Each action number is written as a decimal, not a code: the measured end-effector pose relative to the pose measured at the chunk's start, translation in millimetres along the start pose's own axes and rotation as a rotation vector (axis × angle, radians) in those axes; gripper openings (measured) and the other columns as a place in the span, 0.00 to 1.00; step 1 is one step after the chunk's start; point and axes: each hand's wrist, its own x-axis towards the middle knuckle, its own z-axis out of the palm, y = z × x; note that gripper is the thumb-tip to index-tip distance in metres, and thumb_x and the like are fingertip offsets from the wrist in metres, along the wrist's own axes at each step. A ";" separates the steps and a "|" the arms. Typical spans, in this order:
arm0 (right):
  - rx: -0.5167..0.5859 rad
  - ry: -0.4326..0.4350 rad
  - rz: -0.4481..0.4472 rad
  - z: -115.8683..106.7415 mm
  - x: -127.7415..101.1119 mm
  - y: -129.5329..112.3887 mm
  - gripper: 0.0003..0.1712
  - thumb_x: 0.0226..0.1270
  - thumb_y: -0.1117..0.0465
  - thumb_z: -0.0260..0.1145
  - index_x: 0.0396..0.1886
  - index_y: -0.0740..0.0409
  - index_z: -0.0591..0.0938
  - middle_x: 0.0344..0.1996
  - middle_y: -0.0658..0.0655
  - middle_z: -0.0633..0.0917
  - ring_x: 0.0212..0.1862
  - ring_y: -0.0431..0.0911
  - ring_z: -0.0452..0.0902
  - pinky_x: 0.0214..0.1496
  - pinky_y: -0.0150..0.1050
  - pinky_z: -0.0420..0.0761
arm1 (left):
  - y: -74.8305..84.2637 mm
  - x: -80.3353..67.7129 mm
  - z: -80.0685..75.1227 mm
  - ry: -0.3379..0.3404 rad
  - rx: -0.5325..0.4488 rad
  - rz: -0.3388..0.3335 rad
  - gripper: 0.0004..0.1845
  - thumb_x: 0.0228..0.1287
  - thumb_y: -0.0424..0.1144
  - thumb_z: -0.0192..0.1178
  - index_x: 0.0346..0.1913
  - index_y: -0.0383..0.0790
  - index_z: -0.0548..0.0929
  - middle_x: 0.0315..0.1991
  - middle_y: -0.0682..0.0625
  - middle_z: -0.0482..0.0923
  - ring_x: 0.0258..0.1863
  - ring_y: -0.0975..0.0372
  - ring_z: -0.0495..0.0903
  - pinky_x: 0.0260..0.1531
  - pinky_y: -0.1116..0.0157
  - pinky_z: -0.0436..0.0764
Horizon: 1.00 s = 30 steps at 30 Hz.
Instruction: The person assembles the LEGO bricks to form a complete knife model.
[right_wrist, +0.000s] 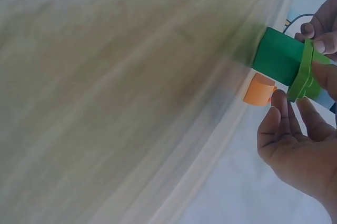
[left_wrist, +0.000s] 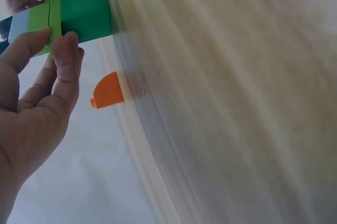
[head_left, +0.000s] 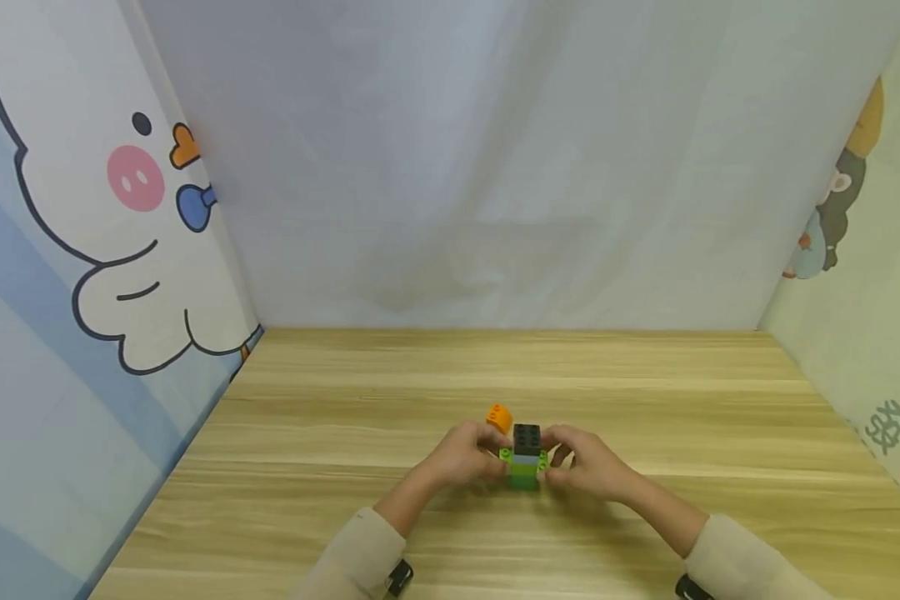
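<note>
Currently our left hand (head_left: 471, 454) and right hand (head_left: 581, 462) pinch the brick stack (head_left: 526, 457) from both sides, steadying it upright on the table (head_left: 345, 467), orange brick (head_left: 498, 417) just behind.

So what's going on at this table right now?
A person is working on a small brick stack standing on the wooden table. Both hands grip it at its light green plate: the left hand and the right hand. A black brick tops it. A loose orange piece lies just behind.
</note>
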 end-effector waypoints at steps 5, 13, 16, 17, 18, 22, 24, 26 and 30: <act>0.031 -0.023 0.018 1.4 2.8 5.3 0.17 0.47 0.64 0.67 0.38 0.63 0.75 0.33 0.53 0.77 0.31 0.44 0.73 0.31 0.35 0.75 | -2.1 1.5 0.0 -0.009 -0.021 0.003 0.16 0.42 0.29 0.64 0.40 0.34 0.79 0.32 0.50 0.77 0.29 0.63 0.75 0.27 0.69 0.75; 0.019 -0.028 0.027 2.8 3.9 12.2 0.16 0.49 0.65 0.66 0.39 0.62 0.75 0.32 0.51 0.78 0.31 0.43 0.73 0.32 0.34 0.75 | -2.8 2.1 0.4 -0.009 -0.042 -0.003 0.16 0.43 0.28 0.64 0.39 0.34 0.78 0.33 0.49 0.77 0.29 0.62 0.76 0.27 0.68 0.76; 0.018 -0.028 0.027 3.5 4.6 14.0 0.16 0.49 0.64 0.66 0.39 0.62 0.75 0.32 0.51 0.78 0.31 0.43 0.73 0.32 0.34 0.75 | 4.5 -2.0 -0.3 -0.008 -0.040 -0.009 0.16 0.44 0.27 0.63 0.40 0.32 0.78 0.34 0.46 0.77 0.30 0.62 0.76 0.28 0.68 0.75; 0.015 -0.027 0.027 3.8 4.7 14.3 0.16 0.48 0.64 0.66 0.39 0.62 0.75 0.32 0.51 0.78 0.31 0.43 0.73 0.32 0.34 0.75 | 8.5 -4.4 -0.8 -0.008 -0.039 -0.009 0.16 0.44 0.27 0.63 0.40 0.31 0.78 0.35 0.45 0.77 0.30 0.61 0.76 0.28 0.68 0.75; 0.015 -0.029 0.031 4.0 4.5 14.1 0.16 0.48 0.63 0.67 0.39 0.62 0.75 0.32 0.51 0.78 0.31 0.43 0.73 0.33 0.34 0.75 | 12.7 -7.0 -1.4 -0.008 -0.037 -0.009 0.16 0.44 0.27 0.63 0.40 0.30 0.77 0.35 0.44 0.76 0.30 0.61 0.76 0.28 0.68 0.75; 0.015 -0.032 0.027 4.6 4.0 14.5 0.17 0.48 0.63 0.67 0.39 0.63 0.76 0.32 0.52 0.78 0.31 0.43 0.73 0.32 0.34 0.75 | 26.7 -15.4 -3.4 -0.013 -0.034 -0.008 0.16 0.44 0.25 0.62 0.40 0.26 0.76 0.36 0.41 0.76 0.31 0.60 0.75 0.30 0.68 0.75; 0.015 -0.032 0.029 4.3 4.0 14.5 0.17 0.48 0.63 0.67 0.39 0.63 0.76 0.32 0.51 0.78 0.31 0.43 0.73 0.32 0.34 0.75 | 27.7 -15.5 -3.8 -0.014 -0.031 -0.003 0.16 0.44 0.25 0.62 0.40 0.26 0.76 0.36 0.41 0.76 0.31 0.60 0.75 0.30 0.68 0.75; 0.016 -0.033 0.029 3.5 4.6 14.4 0.17 0.48 0.63 0.67 0.39 0.62 0.76 0.32 0.51 0.78 0.31 0.43 0.73 0.32 0.34 0.75 | 23.0 -12.1 -3.6 -0.016 -0.028 0.005 0.16 0.44 0.26 0.62 0.40 0.28 0.76 0.36 0.42 0.76 0.31 0.60 0.75 0.30 0.68 0.75; 0.014 -0.032 0.020 2.1 4.0 10.6 0.16 0.49 0.64 0.66 0.39 0.63 0.75 0.32 0.52 0.78 0.31 0.43 0.73 0.32 0.34 0.75 | 2.3 -1.1 -2.8 -0.043 0.002 0.037 0.17 0.43 0.30 0.64 0.41 0.33 0.77 0.35 0.48 0.77 0.32 0.62 0.76 0.31 0.69 0.75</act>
